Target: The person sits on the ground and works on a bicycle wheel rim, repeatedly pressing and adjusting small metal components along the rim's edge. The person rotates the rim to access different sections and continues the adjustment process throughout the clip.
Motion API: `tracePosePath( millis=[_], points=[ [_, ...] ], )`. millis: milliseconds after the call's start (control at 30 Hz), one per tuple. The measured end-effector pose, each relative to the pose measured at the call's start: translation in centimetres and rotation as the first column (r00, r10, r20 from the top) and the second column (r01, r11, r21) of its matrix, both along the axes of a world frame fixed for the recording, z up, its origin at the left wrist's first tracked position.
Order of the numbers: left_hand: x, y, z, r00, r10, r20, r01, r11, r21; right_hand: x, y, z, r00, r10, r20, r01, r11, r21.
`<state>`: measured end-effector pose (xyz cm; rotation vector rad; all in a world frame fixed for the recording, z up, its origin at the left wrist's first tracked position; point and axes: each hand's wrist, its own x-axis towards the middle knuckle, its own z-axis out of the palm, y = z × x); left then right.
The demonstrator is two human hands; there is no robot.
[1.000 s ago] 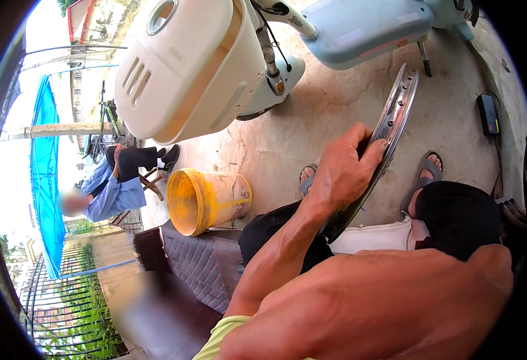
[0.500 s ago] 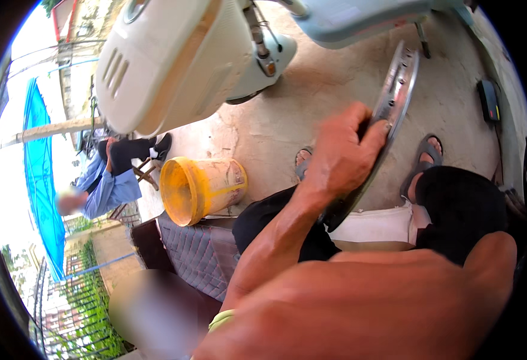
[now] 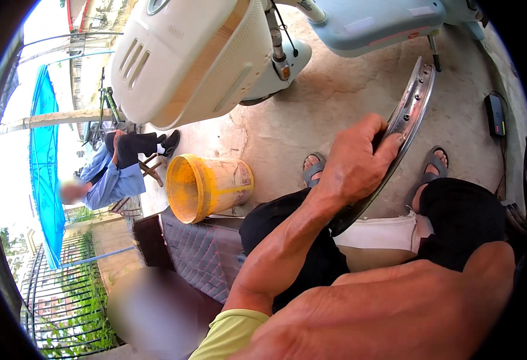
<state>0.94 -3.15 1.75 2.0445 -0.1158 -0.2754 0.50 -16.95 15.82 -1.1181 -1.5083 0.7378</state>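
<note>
Shifted slightly rightward in the head view since half a second ago, the left hand (image 3: pixel 359 162) grips a curved metal rim (image 3: pixel 412 103) — shiny silver, dotted with small holes, darker at its lower end. Pale concrete floor (image 3: pixel 281 144) spreads beneath it, with a yellow bucket (image 3: pixel 224 192) to the left and a pale-blue scooter (image 3: pixel 383 27) beyond. Held between thumb and fingers, the rim extends both above and below the left hand, while the right hand (image 3: pixel 359 315) looms large and blurred near the lens, its fingers hidden — whether it holds anything, I cannot tell.
</note>
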Motion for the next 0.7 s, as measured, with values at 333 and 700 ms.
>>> tracePosePath(
  millis=[333, 700],
  points=[
    [0.4, -0.4, -0.1, 0.984, 0.045, -0.175, -0.047, 0.999, -0.006, 0.8, -0.3, -1.5, 0.999, -0.003, -0.035, 0.003, 1.0, -0.006],
    [0.3, -0.5, 0.5, 1.0, -0.017, -0.007, 0.017, 1.0, -0.007, 0.1, -1.9, 0.3, 1.0, -0.005, 0.023, 0.005, 1.0, -0.026]
  ],
)
